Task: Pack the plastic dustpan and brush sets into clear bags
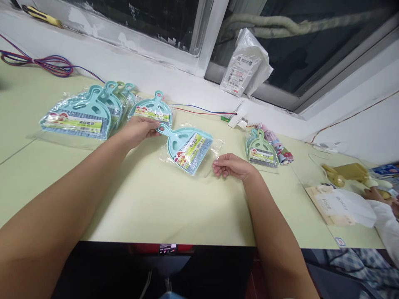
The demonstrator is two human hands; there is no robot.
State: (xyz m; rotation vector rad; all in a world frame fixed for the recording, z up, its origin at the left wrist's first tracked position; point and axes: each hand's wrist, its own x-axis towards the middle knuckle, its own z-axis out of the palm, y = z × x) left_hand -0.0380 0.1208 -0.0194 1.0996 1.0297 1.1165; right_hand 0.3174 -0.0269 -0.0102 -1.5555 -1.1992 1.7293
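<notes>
A light-blue dustpan-and-brush set in a clear plastic bag lies at a slant in front of me, its label facing up. My left hand pinches the ring end of its handle. At the wide end, my right hand has its fingers curled together on the edge of the clear bag. Another blue bagged set lies just behind my left hand. Farther left, several bagged sets are bunched in an overlapping row. A green one rests on a blue one to the right.
Coiled red and blue wires run along the wall. A screwdriver and a white package sit on the sill. A white plug and patterned cloth lie behind. Paper bags and another person's sleeve are at right.
</notes>
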